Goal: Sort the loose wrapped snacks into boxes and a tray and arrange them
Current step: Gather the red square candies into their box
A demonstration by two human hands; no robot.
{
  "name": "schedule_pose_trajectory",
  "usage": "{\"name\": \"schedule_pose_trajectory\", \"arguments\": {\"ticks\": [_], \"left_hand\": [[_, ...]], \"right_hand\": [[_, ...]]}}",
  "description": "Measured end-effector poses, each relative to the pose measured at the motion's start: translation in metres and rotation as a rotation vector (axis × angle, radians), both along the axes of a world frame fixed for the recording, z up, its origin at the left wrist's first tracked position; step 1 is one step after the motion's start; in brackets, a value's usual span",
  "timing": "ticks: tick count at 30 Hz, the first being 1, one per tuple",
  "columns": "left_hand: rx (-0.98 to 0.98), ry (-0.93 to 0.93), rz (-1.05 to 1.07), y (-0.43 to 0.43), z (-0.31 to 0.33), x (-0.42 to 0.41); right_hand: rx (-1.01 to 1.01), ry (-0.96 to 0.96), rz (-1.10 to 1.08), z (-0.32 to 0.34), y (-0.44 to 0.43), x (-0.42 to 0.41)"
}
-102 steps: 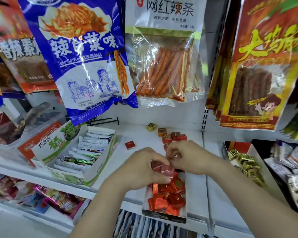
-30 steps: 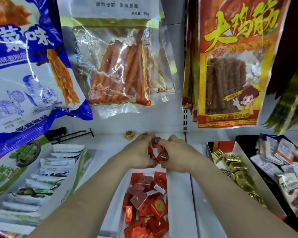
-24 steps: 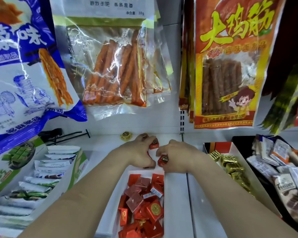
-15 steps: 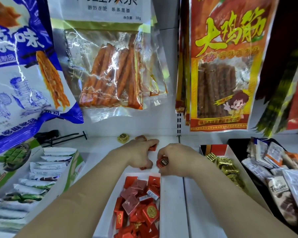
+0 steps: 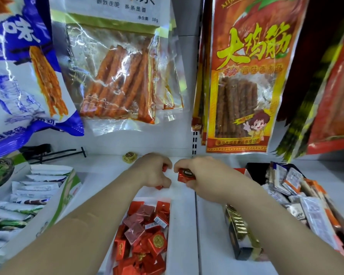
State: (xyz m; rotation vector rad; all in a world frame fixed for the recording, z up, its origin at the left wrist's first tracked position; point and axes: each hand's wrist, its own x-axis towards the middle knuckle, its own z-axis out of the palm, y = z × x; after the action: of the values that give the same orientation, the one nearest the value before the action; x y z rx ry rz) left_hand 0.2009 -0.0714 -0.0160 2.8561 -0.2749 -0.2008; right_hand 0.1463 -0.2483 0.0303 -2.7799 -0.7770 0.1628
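On the white shelf (image 5: 99,171), my left hand (image 5: 153,171) is curled around small red wrapped snacks (image 5: 164,168) at the back; red foil peeks out above and below its fingers. Close beside it, my right hand (image 5: 199,173) pinches a red wrapped snack with a gold seal (image 5: 186,174). Just in front of both hands a narrow white box (image 5: 184,225) holds several red foil squares (image 5: 145,235). One gold wrapped snack (image 5: 129,157) lies loose at the back wall.
A green and white box of white sachets (image 5: 34,193) stands left. A box with gold foil pieces (image 5: 238,233) and a black tray of mixed packets (image 5: 298,195) sit right. Large snack bags (image 5: 119,66) hang overhead, and a black hook (image 5: 54,153) lies at the back left.
Both hands left the red box, reached to the back of the shelf and gathered the loose red snacks there. Since a second ago they have drawn slightly apart and lowered.
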Motion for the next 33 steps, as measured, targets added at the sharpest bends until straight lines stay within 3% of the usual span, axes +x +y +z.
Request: {"name": "schedule_pose_trajectory", "arguments": {"ticks": [4, 9, 17, 22, 33], "left_hand": [[-0.144, -0.069, 0.075, -0.011, 0.021, -0.016], [-0.247, -0.114, 0.006, -0.048, 0.059, -0.065], [-0.567, -0.029, -0.043, -0.113, 0.047, -0.114], [-0.490, -0.153, -0.065, -0.143, 0.020, -0.126], [-0.322, -0.200, -0.086, -0.149, -0.004, -0.112]], "right_hand": [[-0.092, 0.124, 0.002, 0.026, -0.020, -0.019], [-0.061, 0.248, -0.204, 0.039, -0.058, -0.037], [0.102, 0.122, -0.422, 0.000, -0.098, -0.059], [0.194, -0.015, -0.447, -0.013, -0.100, -0.055], [0.220, 0.014, -0.441, -0.014, -0.100, -0.051]]}}
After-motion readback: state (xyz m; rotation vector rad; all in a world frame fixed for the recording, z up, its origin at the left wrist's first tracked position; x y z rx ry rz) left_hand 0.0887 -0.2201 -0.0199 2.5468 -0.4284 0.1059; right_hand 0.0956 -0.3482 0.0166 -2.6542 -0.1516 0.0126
